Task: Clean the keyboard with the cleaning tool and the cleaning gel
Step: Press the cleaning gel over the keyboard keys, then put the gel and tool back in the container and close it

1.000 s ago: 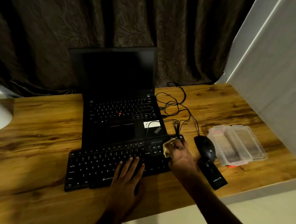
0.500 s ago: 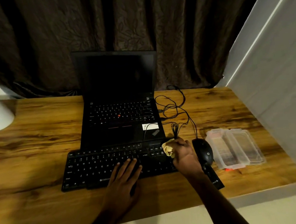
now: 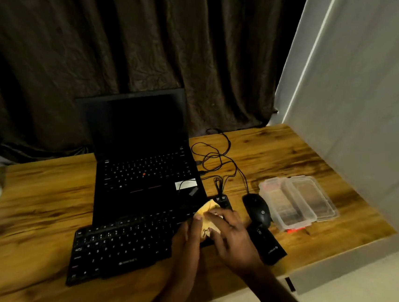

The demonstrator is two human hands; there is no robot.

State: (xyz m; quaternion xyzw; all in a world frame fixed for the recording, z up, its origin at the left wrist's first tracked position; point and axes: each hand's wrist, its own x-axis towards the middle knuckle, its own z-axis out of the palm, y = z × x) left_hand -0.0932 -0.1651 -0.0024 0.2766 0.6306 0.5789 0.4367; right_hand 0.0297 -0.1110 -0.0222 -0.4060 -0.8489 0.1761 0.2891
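- The yellow cleaning gel point(image 3: 206, 212) is held between both hands, over the right end of the keyboard point(image 3: 120, 246).
- The left hand point(image 3: 186, 242) is curled against the left side of the gel, with one fingertip pressed on it.
- The right hand point(image 3: 231, 239) is closed over the gel, with bent fingers.
- A mouse point(image 3: 257, 209) and a black flat device point(image 3: 268, 246) are seen just beside the right hand.

Black keyboard point(image 3: 129, 242), yellow gel point(image 3: 208, 214), black mouse point(image 3: 257, 209), brown wood-grain table point(image 3: 36, 215), dark brown curtain point(image 3: 135, 47)
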